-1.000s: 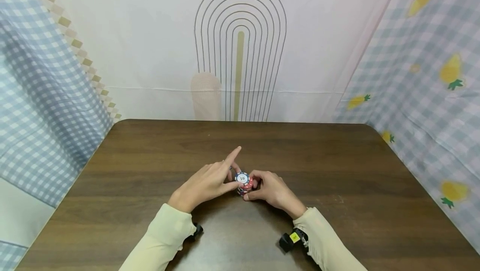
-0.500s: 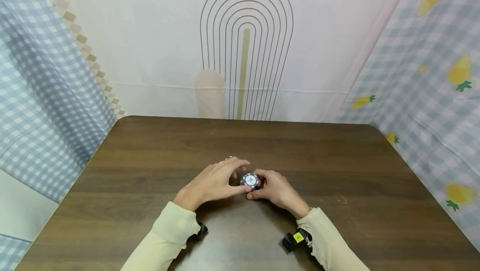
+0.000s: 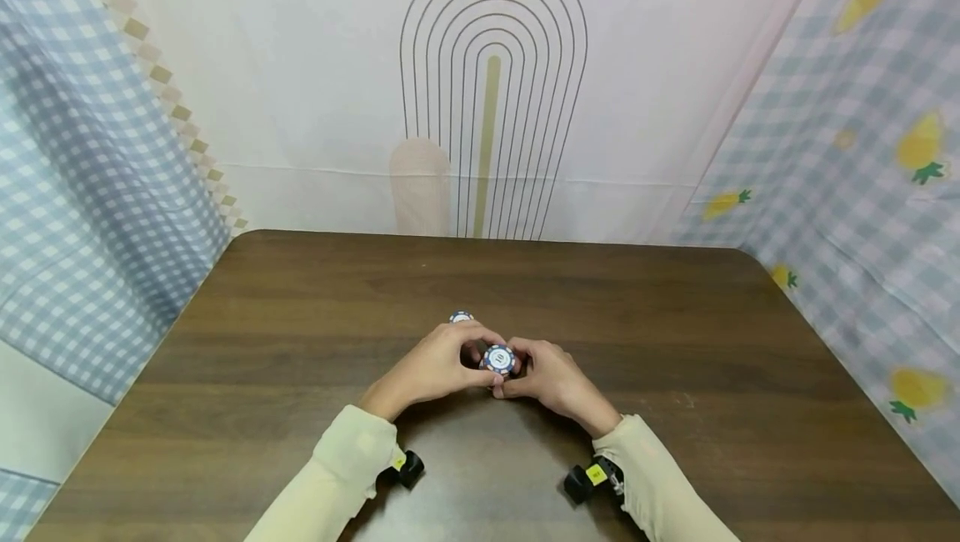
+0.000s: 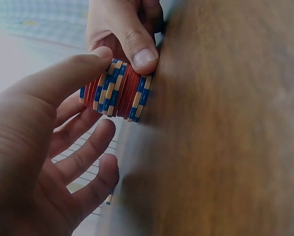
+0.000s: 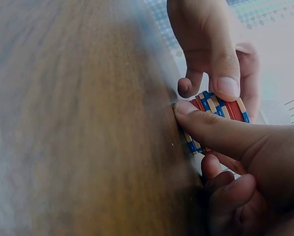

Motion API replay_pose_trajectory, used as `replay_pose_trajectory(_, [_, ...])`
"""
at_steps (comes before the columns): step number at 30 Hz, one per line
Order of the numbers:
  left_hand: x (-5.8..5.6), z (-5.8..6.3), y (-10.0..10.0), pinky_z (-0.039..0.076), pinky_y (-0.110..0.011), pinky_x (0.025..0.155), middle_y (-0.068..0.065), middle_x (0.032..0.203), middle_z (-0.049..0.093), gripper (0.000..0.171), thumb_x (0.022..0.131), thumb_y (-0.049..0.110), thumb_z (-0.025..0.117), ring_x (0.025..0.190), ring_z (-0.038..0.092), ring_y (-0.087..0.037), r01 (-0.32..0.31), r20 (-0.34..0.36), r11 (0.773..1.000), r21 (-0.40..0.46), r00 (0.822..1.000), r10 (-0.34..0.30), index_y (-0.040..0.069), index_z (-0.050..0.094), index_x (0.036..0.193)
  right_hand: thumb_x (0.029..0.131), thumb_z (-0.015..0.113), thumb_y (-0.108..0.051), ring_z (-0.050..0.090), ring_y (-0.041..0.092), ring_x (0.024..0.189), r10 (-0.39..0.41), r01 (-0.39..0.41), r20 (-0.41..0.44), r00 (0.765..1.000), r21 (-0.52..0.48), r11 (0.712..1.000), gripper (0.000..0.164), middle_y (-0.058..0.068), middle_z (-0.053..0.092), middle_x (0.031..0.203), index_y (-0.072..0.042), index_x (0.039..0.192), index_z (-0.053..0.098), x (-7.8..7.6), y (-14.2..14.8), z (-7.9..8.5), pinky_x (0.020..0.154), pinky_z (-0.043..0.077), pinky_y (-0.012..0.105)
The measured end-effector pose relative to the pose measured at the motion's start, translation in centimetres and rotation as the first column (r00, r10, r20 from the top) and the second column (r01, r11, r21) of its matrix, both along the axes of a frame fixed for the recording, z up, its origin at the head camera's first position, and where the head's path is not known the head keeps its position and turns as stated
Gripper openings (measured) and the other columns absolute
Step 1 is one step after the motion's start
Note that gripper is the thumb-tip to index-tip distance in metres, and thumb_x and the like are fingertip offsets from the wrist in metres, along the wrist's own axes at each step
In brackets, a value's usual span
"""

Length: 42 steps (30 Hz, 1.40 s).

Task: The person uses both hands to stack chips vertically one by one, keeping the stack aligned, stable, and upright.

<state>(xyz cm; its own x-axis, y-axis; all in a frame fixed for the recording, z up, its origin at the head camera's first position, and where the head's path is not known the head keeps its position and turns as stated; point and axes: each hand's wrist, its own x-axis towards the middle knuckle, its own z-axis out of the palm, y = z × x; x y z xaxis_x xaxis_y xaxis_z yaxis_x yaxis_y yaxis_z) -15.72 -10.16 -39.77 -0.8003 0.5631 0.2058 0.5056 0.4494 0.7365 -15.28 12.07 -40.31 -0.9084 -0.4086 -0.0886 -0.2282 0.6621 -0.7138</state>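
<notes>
A stack of red and blue-and-cream poker chips [image 3: 499, 359] stands on the table between my two hands, a blue-rimmed chip marked 10 on top. My left hand [image 3: 431, 365] holds the upper part of the stack, its thumb [image 4: 71, 78] on the near side and fingers round the far side. Lower down, close to the tabletop, my right hand [image 3: 553, 379] grips the same stack between thumb [image 5: 218, 130] and fingers. Part of the stack's far side is hidden by the fingers. Just behind my left hand lies another blue-rimmed chip [image 3: 461, 317], partly covered by that hand.
The brown wooden table [image 3: 637, 300] spreads out around both hands. A white cloth with arch lines [image 3: 322, 67] hangs behind its far edge. Blue checked cloths hang at the left [image 3: 112, 150] and right [image 3: 847, 192]. Black wrist cameras are strapped to both wrists.
My left index finger has come down from pointing up and now curls round the stack. The upper chips, offset earlier, line up more closely. The chip behind my left hand has come into view.
</notes>
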Motion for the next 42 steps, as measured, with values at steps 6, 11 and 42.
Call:
replay_pose_trajectory(6, [-0.2, 0.5, -0.1, 0.055, -0.028, 0.08, 0.003, 0.111, 0.071, 0.041, 0.086, 0.021, 0.089, 0.088, 0.065, -0.01, 0.007, 0.017, 1.0, 0.015, 1.0, -0.008, 0.012, 0.075, 0.123, 0.078, 0.095, -0.03, 0.051, 0.011, 0.069, 0.001, -0.001, 0.001, 1.0, -0.004, 1.0, 0.033, -0.006, 0.058, 0.08, -0.021, 0.088, 0.064, -0.1, 0.0, 0.2, 0.063, 0.039, 0.028])
replay_pose_trajectory(11, [-0.5, 1.3, -0.8, 0.055, -0.04, 0.089, -0.006, 0.122, 0.071, 0.056, 0.085, 0.028, 0.09, 0.099, 0.066, -0.018, -0.073, 0.039, 0.997, 0.036, 0.997, 0.071, 0.009, 0.07, 0.133, 0.077, 0.096, -0.028, 0.051, 0.011, 0.07, 0.001, -0.001, -0.003, 1.0, -0.002, 1.0, 0.034, -0.006, 0.058, 0.079, -0.02, 0.088, 0.064, 0.0, 0.1, 0.1, 0.064, 0.04, 0.029])
replay_pose_trajectory(42, [-3.4, -0.3, -1.1, 0.045, -0.051, 0.108, -0.009, 0.129, 0.071, 0.039, 0.085, 0.014, 0.09, 0.125, 0.054, -0.03, -0.504, 0.298, 0.855, -0.126, 0.803, 0.517, 0.015, 0.08, 0.122, 0.077, 0.095, -0.029, 0.049, 0.01, 0.066, -0.009, 0.009, 0.01, 1.0, 0.011, 1.0, 0.035, -0.006, 0.058, 0.08, -0.022, 0.09, 0.064, 0.0, -0.1, 0.0, 0.062, 0.039, 0.029])
